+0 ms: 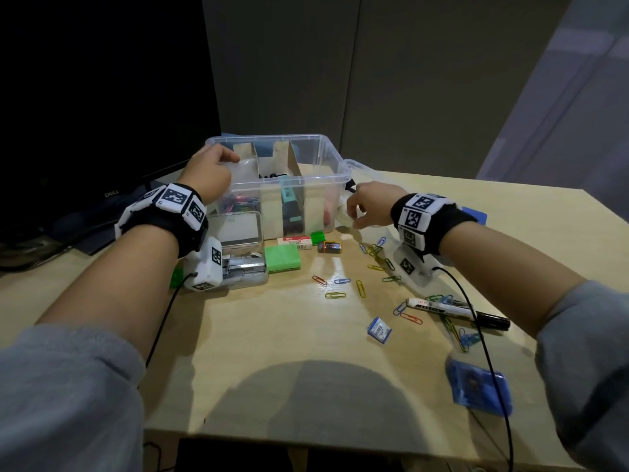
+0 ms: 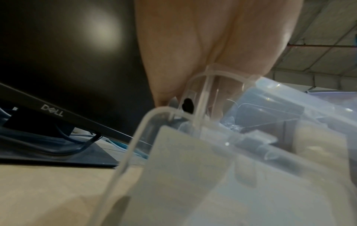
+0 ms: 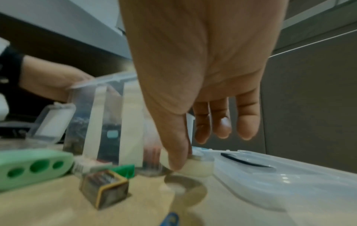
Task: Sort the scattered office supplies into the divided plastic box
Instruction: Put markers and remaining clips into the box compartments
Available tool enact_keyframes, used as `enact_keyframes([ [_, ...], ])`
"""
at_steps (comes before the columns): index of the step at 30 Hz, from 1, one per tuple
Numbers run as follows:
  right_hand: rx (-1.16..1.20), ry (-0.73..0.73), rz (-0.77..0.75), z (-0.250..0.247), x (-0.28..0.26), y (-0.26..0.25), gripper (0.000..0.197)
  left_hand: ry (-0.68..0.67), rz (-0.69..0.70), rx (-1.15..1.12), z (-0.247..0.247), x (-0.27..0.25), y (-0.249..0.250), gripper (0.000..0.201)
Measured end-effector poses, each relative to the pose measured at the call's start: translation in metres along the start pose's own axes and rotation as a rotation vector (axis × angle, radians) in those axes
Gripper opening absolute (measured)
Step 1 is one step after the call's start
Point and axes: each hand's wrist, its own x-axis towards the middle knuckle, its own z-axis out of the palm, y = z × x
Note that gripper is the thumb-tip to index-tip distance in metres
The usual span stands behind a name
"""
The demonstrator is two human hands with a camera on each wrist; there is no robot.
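Observation:
The clear divided box [image 1: 316, 138] stands at the back of the desk, holding paper clips, markers and a pink item in its compartments. My left hand [image 1: 212, 172] grips its left rim [image 2: 203, 76], thumb outside and fingers over the edge. At the box's front right corner my right hand [image 1: 354, 216] pinches a small whitish roll [image 3: 199, 168] between thumb and forefinger, just above the desk; its other fingers [image 3: 247, 122] hang loose. Coloured paper clips [image 1: 340, 281] lie scattered on the desk.
In front of the box lie a clear staple case [image 1: 240, 257], a green case [image 1: 282, 257], an eraser [image 1: 294, 241] and a battery [image 1: 329, 247]. On the right lie a black marker [image 1: 459, 310], a blue packet [image 1: 378, 330] and a blue case [image 1: 478, 391]. The box lid [image 3: 280, 175] lies right; a monitor [image 1: 102, 97] stands left.

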Motion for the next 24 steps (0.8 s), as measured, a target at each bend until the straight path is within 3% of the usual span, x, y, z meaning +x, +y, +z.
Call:
enact_keyframes([
  [4,-0.082,-0.069,0.031,0.007,0.006,-0.013,0.025,0.001,0.002,0.011,0.000,-0.001,0.000,0.037],
  [9,-0.019,-0.154,0.047,0.002,0.001,-0.012,0.038,0.010,0.003,0.002,0.000,-0.003,0.003,0.037],
  [15,-0.132,-0.267,0.061,-0.002,-0.021,-0.007,0.034,0.014,-0.012,-0.006,0.000,-0.003,0.003,0.041],
  [24,-0.155,-0.381,-0.125,0.015,-0.074,-0.040,0.032,0.012,-0.023,-0.019,-0.001,-0.005,0.004,0.043],
])
